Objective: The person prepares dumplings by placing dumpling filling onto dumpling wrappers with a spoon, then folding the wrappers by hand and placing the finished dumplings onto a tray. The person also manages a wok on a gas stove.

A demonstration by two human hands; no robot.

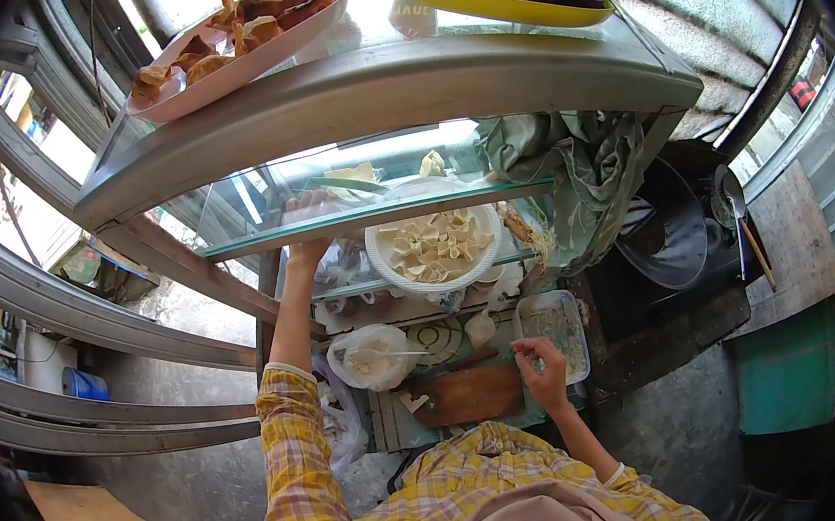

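My left hand (308, 216) reaches into the glass cabinet, seen partly through the glass shelf (383, 216); its fingers are too unclear to read. To its right, a white round basket (377, 254) holds pale folded pieces (441, 248). My right hand (544, 369) is raised over the left edge of a clear plastic container (569, 321), thumb and fingertips pressed together; anything between them is too small to make out. Beside it lies a wooden board (469, 396) with a small white piece at its left end. A plastic bag with white contents (369, 358) sits left of the board.
On the cabinet top stand a pink tray (257, 60) of brown fried pieces and a yellow tray (514, 8) of dark pieces. Grey-green cloth (591, 183) hangs at the cabinet's right. A black wok (672, 236) and a ladle (731, 192) are farther right.
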